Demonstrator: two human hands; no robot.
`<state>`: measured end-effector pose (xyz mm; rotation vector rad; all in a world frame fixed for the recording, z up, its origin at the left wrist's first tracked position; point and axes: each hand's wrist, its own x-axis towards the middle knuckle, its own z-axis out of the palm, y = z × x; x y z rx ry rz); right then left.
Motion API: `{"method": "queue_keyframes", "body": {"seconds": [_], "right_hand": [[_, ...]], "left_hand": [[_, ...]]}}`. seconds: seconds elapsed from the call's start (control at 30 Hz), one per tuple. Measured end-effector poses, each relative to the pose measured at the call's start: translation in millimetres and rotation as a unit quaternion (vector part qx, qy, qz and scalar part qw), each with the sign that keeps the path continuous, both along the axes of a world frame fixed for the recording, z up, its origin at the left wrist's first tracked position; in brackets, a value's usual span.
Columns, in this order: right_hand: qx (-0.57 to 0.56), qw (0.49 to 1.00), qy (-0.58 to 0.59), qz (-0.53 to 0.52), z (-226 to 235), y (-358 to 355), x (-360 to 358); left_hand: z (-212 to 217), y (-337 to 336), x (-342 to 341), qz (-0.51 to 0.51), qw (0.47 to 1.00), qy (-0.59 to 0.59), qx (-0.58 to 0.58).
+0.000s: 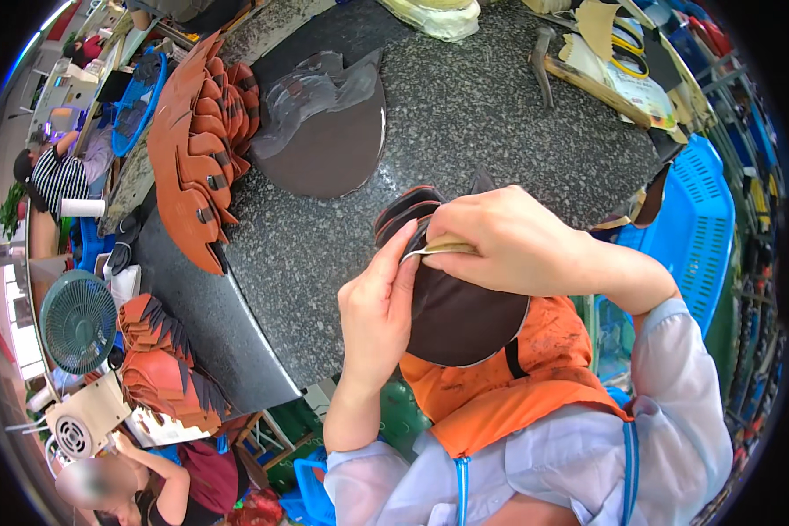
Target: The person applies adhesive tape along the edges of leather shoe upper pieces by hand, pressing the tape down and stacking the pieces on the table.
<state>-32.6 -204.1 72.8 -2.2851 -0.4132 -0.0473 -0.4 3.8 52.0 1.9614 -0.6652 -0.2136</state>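
Note:
My left hand (375,314) pinches the rim of a dark brown leather piece, thumb and forefinger pressed together at a thin pale edge. Against it, my right hand (510,241) closes on a small flat tan piece (451,245); whether this is a tool or a strip I cannot tell. A dark rounded leather piece (469,320) lies below both hands, over the table's near edge and my orange apron (552,337). Beyond the fingers, several stacked dark pieces with reddish edges (408,210) are partly hidden by my hands.
Speckled stone tabletop (473,114) bears a dark round board (324,158) smeared grey and a row of brown leather pieces (188,167). At the far right lie a hammer (587,88) and scissors (629,57). A blue basket (693,228) stands right; a fan (79,318) and other people are left.

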Motion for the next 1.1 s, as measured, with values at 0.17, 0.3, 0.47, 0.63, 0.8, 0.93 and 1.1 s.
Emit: {"method": "queue_keyframes", "body": {"seconds": [0.17, 0.3, 0.47, 0.63, 0.8, 0.93, 1.1], "right_hand": [[0.152, 0.984, 0.007, -0.091, 3, -3, -9], [0.451, 0.892, -0.014, 0.000, -18, -3, -9], [0.048, 0.990, -0.094, -0.092, 3, -13, -7], [-0.090, 0.974, -0.183, -0.102, -5, -10, -4], [-0.119, 0.970, -0.183, -0.110, -11, -5, -2], [-0.026, 0.967, -0.163, -0.195, -2, -16, 5], [0.139, 0.990, -0.020, -0.026, 2, -17, 10]], "left_hand": [[1, 6, -5, 0.039, 0.999, -0.017, -0.013], [-7, 6, -2, 0.070, 0.996, -0.031, -0.043], [-4, 7, -6, 0.098, 0.994, -0.018, -0.044], [0, 4, -8, 0.103, 0.993, -0.008, -0.049], [13, 3, -16, 0.018, 0.982, -0.187, 0.018], [15, 2, -16, -0.056, 0.966, -0.251, -0.009], [3, 6, -30, -0.044, 0.932, -0.356, -0.038]]}}
